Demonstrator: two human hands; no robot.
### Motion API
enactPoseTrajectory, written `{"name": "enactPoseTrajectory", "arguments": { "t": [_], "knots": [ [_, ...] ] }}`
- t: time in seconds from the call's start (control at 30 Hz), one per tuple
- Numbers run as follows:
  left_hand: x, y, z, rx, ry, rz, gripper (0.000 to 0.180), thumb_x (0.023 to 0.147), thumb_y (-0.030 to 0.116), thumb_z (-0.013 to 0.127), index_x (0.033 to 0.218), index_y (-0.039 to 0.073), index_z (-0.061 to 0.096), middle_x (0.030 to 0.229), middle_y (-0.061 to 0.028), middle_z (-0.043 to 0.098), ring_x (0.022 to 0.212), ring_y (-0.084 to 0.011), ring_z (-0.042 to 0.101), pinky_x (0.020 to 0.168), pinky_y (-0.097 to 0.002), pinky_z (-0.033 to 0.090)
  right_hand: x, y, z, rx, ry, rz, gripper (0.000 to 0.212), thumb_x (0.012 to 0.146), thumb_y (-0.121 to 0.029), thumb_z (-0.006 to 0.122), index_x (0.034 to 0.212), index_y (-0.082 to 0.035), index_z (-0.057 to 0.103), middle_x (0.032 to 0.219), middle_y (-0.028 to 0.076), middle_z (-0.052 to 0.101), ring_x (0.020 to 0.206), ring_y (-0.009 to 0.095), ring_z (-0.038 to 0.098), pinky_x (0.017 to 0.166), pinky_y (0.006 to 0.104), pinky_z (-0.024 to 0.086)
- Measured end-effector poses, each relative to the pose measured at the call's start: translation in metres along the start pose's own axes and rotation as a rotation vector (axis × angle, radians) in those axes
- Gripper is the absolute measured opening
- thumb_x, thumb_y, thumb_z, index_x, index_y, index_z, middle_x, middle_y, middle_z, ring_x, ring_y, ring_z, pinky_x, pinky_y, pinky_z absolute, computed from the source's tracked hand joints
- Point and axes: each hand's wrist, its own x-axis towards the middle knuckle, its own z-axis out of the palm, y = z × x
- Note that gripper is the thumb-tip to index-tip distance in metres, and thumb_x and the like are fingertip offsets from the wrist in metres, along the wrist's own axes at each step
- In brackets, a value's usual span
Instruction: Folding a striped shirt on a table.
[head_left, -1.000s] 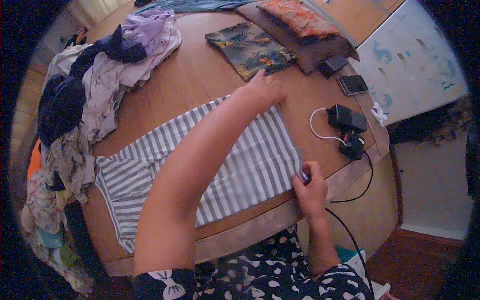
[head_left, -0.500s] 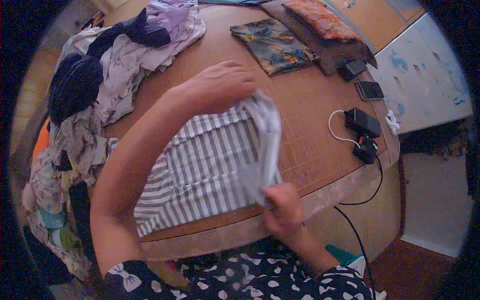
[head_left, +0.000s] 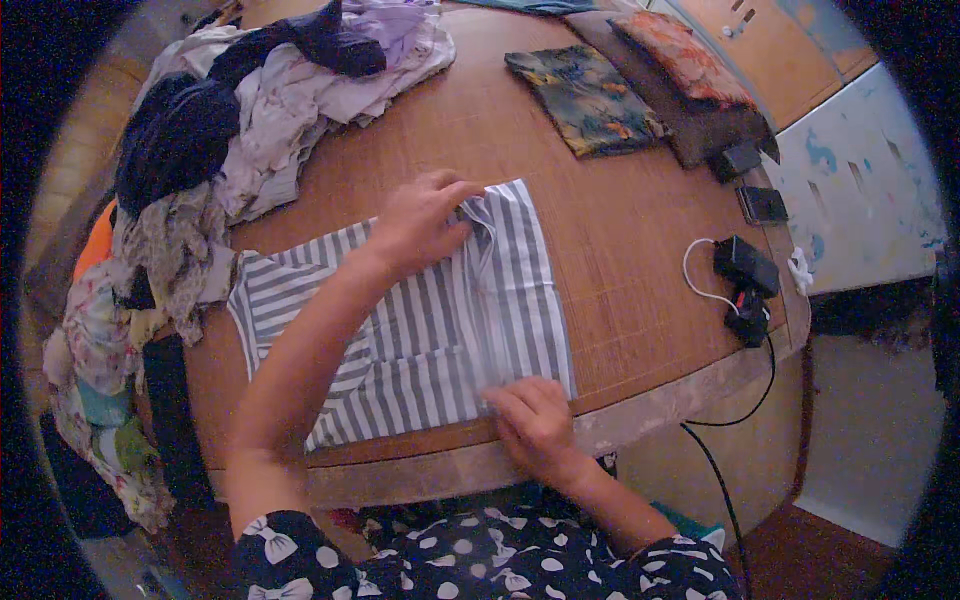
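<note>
The striped grey and white garment [head_left: 430,330] lies flat on the round wooden surface [head_left: 620,270], near its front edge, with one side folded over. The left hand [head_left: 420,222] presses on the far end of the fold, fingers bent and pinching the cloth. The right hand [head_left: 535,425] holds the near end, fingers curled on the hem; a heap of clothes [head_left: 230,150] lies at the left.

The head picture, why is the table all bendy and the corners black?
In the head view, the fisheye lens curves the wooden table edge and leaves black corners; the light is dim and bluish; the striped shirt and both hands, left and right, look fairly sharp.
</note>
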Motion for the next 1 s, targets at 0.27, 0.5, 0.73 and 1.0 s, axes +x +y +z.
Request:
{"name": "enactPoseTrajectory", "arguments": {
  "t": [0.27, 0.5, 0.73, 1.0],
  "knots": [
    [0.005, -0.036, 0.025, -0.536, 0.155, -0.369, 0.024, 0.084, 0.001, 0.058, 0.107, 0.002, 0.066, 0.098, -0.0102, 0.069, 0.090, -0.0245, 0.067, 0.081, -0.0336, 0.053, -0.006, -0.006, -0.004, 0.150, 0.159, -0.165, 0.031, 0.072, 0.001, 0.069, 0.102, -0.006, 0.070, 0.091, 0.010, 0.066, 0.088, 0.029, 0.062, 0.080, 0.0418, 0.047],
    [0.003, -0.032, 0.029, -1.021, 0.238, -0.598, 0.019, 0.095, 0.008, 0.052, 0.108, 0.003, 0.065, 0.087, -0.0014, 0.064, 0.074, -0.0078, 0.058, 0.063, -0.0242, 0.048, -0.001, -0.007, 0.010, 0.031, 0.029, -0.072, 0.024, 0.073, -0.001, 0.071, 0.096, -0.006, 0.070, 0.086, 0.008, 0.065, 0.085, 0.030, 0.062, 0.080, 0.0412, 0.046],
    [0.005, -0.040, 0.021, -0.912, 0.119, -0.656, 0.025, 0.098, 0.015, 0.052, 0.115, 0.003, 0.066, 0.086, 0.0001, 0.065, 0.073, -0.0062, 0.058, 0.060, -0.0226, 0.047, 0.003, -0.014, 0.001, 0.148, 0.167, -0.086, 0.026, 0.071, 0.001, 0.071, 0.096, -0.006, 0.071, 0.088, 0.009, 0.065, 0.087, 0.030, 0.062, 0.077, 0.0405, 0.048],
    [-0.013, -0.048, 0.018, -1.157, 0.191, -0.780, 0.028, 0.098, 0.020, 0.055, 0.119, 0.005, 0.064, 0.096, -0.0008, 0.068, 0.079, -0.0086, 0.061, 0.065, -0.0230, 0.049, -0.002, -0.013, 0.004, 0.112, 0.067, -0.140, 0.027, 0.068, -0.002, 0.071, 0.094, -0.006, 0.071, 0.090, 0.007, 0.066, 0.091, 0.029, 0.062, 0.082, 0.0410, 0.048]
  ]
}}
